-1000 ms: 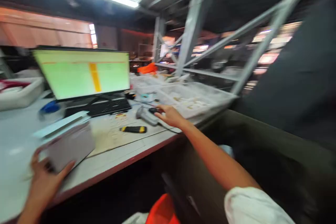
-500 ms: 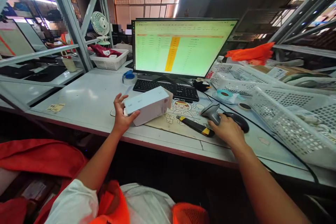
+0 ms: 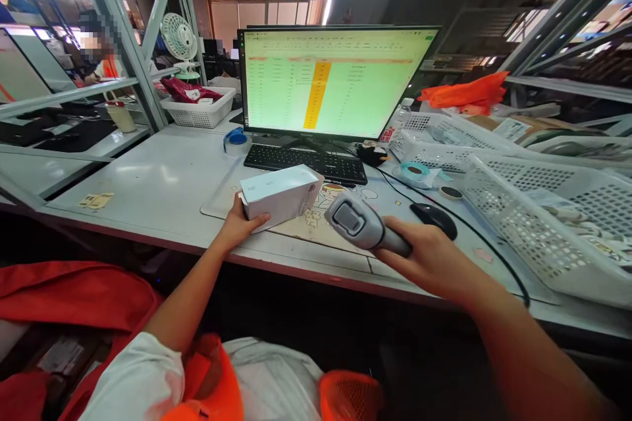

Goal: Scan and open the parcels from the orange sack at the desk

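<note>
Left hand (image 3: 240, 225) grips white box (image 3: 279, 194) at frame centre, tilted above the desk mat (image 3: 222, 197). Right hand (image 3: 434, 260) is clenched on grey barcode scanner (image 3: 363, 227), head just beside the box. Mouse (image 3: 434, 219) is untouched behind the scanner.

A monitor (image 3: 330, 82) with a green spreadsheet stood at twelve o'clock, a black keyboard (image 3: 306, 162) just below it. A black mouse (image 3: 434, 218) lay at two o'clock, near white mesh baskets (image 3: 538, 223). An orange cloth (image 3: 467, 93) sat at one o'clock. At ten o'clock were a white basket (image 3: 199, 112), a small fan (image 3: 178, 39) and a seated co-worker (image 3: 96, 56).
</note>
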A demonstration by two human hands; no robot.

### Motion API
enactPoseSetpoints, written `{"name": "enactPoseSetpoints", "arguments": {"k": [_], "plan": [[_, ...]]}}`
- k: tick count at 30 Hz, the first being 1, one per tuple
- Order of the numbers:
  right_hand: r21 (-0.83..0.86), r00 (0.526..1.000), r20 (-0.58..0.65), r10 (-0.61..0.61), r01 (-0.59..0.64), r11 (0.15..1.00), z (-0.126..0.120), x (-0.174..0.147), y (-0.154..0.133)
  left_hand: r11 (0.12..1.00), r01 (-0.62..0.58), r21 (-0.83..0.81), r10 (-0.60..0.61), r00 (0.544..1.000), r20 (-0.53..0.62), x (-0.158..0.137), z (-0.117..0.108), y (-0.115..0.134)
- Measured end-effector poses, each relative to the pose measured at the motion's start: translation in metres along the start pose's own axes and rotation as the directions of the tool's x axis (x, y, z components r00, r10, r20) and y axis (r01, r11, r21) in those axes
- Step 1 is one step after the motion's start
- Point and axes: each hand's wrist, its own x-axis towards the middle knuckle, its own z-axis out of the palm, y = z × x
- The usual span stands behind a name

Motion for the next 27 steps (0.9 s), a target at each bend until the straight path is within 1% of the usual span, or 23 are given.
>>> {"name": "enactPoseSetpoints", "arguments": {"k": [2,4,6,8,9,10,12,13,15,17,18,20,21,22,23,24,25,27], "plan": [[-0.014,0.999,0.018,-0.036,0.036,0.999,0.001,-0.001,-0.012,1.000,0.001,0.009,-0.001,1.000,-0.001,-0.001,0.000,0.000],[-0.033,0.999,0.005,-0.038,0.038,0.999,0.004,0.004,-0.009,1.000,0.002,0.024,-0.002,1.000,0.011,-0.001,-0.001,-0.001],[-0.064,1.000,-0.018,0.002,-0.003,0.998,0.009,0.015,0.006,0.999,-0.004,0.043,0.003,1.000,0.028,-0.002,-0.002,-0.002],[-0.139,0.992,-0.041,0.118,-0.123,0.983,0.014,0.028,0.031,0.998,-0.013,0.061,0.010,0.999,0.038,-0.002,-0.003,-0.002],[-0.188,0.978,-0.054,0.202,-0.208,0.960,0.017,0.035,0.045,0.998,-0.015,0.068,0.013,0.999,0.041,-0.003,-0.004,-0.002],[-0.237,0.954,-0.066,0.292,-0.299,0.924,0.021,0.041,0.059,0.997,-0.016,0.074,0.013,0.999,0.042,-0.004,-0.004,-0.002],[-0.313,0.887,-0.079,0.454,-0.455,0.834,0.030,0.048,0.084,0.996,-0.007,0.087,0.003,0.999,0.041,-0.006,-0.004,-0.001],[-0.338,0.853,-0.079,0.516,-0.510,0.791,0.036,0.049,0.094,0.996,-0.001,0.092,-0.003,0.999,0.039,-0.007,-0.004,0.000],[-0.367,0.802,-0.072,0.593,-0.575,0.732,0.045,0.049,0.108,0.996,0.011,0.093,-0.014,0.999,0.038,-0.009,-0.004,0.002],[-0.385,0.778,-0.075,0.623,-0.599,0.702,0.051,0.049,0.112,0.996,0.024,0.087,-0.027,0.999,0.038,-0.012,-0.003,0.003],[-0.390,0.780,-0.093,0.619,-0.600,0.698,0.051,0.051,0.111,0.996,0.029,0.082,-0.032,0.999,0.038,-0.013,-0.003,0.004],[-0.386,0.812,-0.182,0.554,-0.578,0.720,0.049,0.061,0.102,0.996,0.039,0.077,-0.042,0.998,0.038,-0.014,-0.002,0.004],[-0.364,0.834,-0.233,0.500,-0.552,0.750,0.048,0.071,0.095,0.996,0.043,0.082,-0.046,0.998,0.036,-0.014,-0.002,0.004],[-0.333,0.856,-0.258,0.447,-0.513,0.791,0.048,0.082,0.087,0.995,0.047,0.092,-0.050,0.998,0.030,-0.015,-0.003,0.005],[-0.295,0.881,-0.252,0.401,-0.465,0.835,0.049,0.097,0.080,0.993,0.049,0.107,-0.052,0.998,0.024,-0.015,-0.003,0.005],[-0.250,0.906,-0.201,0.373,-0.415,0.875,0.053,0.112,0.072,0.991,0.051,0.124,-0.053,0.998,0.017,-0.015,-0.003,0.006],[-0.217,0.926,-0.123,0.357,-0.377,0.901,0.058,0.128,0.066,0.989,0.049,0.139,-0.051,0.999,0.010,-0.015,-0.004,0.006],[-0.178,0.938,0.007,0.346,-0.339,0.924,0.071,0.159,0.057,0.987,0.042,0.153,-0.044,0.999,0.007,-0.015,-0.004,0.007]]}}
